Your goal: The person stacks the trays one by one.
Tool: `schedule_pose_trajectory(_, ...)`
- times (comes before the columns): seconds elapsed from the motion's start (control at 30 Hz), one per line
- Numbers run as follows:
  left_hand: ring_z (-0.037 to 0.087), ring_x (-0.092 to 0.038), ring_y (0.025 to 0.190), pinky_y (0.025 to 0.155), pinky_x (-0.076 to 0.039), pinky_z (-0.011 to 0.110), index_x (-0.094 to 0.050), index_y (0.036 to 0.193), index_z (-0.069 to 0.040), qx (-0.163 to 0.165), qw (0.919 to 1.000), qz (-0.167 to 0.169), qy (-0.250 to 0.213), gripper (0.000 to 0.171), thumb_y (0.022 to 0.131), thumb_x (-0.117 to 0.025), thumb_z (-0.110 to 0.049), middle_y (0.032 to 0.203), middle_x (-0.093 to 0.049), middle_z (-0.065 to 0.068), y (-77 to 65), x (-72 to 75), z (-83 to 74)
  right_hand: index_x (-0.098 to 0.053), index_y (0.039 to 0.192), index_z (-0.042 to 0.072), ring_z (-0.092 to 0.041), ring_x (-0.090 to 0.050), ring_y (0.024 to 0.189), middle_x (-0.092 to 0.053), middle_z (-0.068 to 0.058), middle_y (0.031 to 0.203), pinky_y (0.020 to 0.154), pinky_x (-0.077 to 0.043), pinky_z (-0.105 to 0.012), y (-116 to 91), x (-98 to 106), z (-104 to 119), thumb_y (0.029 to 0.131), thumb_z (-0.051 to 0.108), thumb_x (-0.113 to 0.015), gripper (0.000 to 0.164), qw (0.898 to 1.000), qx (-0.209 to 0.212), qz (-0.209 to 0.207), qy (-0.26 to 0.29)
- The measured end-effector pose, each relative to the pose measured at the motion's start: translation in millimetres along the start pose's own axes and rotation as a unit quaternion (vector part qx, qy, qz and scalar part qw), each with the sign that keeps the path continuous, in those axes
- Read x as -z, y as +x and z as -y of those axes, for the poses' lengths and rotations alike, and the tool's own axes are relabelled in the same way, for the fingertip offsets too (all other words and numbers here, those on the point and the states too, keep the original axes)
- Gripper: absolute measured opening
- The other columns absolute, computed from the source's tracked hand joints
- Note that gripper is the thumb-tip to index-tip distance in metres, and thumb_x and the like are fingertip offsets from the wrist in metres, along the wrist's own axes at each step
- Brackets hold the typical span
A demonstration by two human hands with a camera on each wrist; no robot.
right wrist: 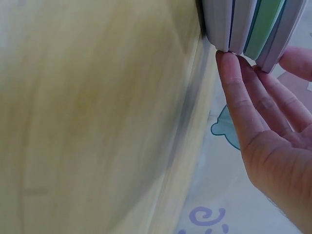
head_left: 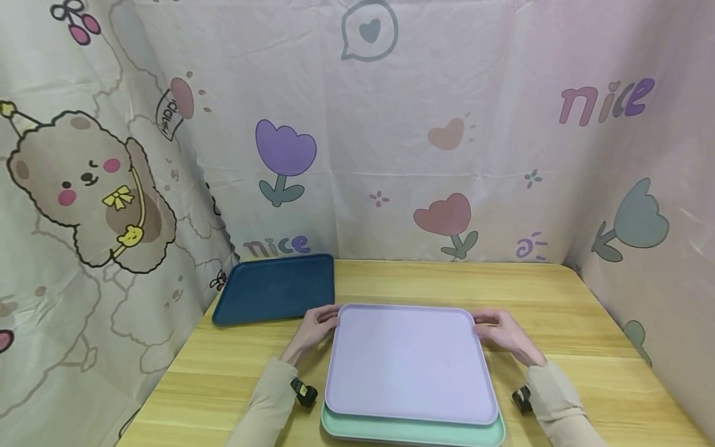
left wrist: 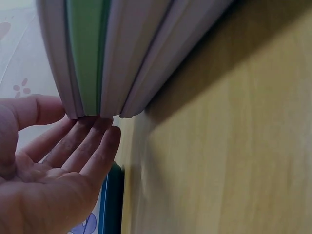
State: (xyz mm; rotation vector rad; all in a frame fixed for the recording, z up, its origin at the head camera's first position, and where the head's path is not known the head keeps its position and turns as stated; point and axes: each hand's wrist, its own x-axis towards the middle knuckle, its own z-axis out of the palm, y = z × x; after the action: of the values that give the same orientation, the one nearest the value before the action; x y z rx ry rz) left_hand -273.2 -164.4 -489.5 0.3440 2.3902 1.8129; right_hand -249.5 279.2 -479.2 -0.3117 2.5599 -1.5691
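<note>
A lavender tray (head_left: 410,366) lies on top of a stack, set slightly back, so the front of a mint green tray (head_left: 413,428) shows below it. More pale trays (left wrist: 131,58) sit under the green one in the left wrist view. My left hand (head_left: 315,330) is at the stack's far left corner, its thumb beside the lavender rim and its extended fingertips against the tray edges. At the far right corner, my right hand (head_left: 501,330) touches the edges with outstretched fingertips, thumb near the top tray's rim. The lowest trays are mostly hidden in the head view.
A dark blue tray (head_left: 279,288) lies at the table's back left corner, beyond my left hand. The wooden table (head_left: 530,292) ends at a printed curtain (head_left: 380,136) behind and along both sides. Small black devices (head_left: 304,393) are strapped at both wrists.
</note>
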Motion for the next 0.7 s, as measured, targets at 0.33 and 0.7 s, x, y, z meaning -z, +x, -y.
schedule_pose_trajectory(0.33,0.028,-0.059,0.121,0.09,-0.051,0.019,-0.055,0.138,0.008,-0.015,0.9995,0.027,0.013,0.041,0.098,-0.053,-0.004,0.138,-0.058,0.029,-4.3,-0.2,4.6,-0.053,0.133,-0.016,0.0,-0.066,0.102,-0.062,-0.035,0.129,0.086,-0.057,-0.02,-3.1,2.8,-2.8,0.09,0.004,-0.066,0.049,0.998,0.023,0.049,0.042)
schedule_pose_trajectory(0.7,0.012,-0.064,0.107,0.085,-0.053,0.019,-0.058,0.131,0.011,0.006,0.9998,0.016,-0.002,0.037,0.1,-0.058,-0.008,0.131,-0.062,0.031,-7.0,0.0,5.3,-0.05,0.134,-0.02,0.004,-0.065,0.102,-0.058,-0.039,0.131,0.088,-0.059,-0.023,-5.1,4.4,-5.8,0.091,0.004,-0.066,0.052,0.994,0.018,0.08,0.066)
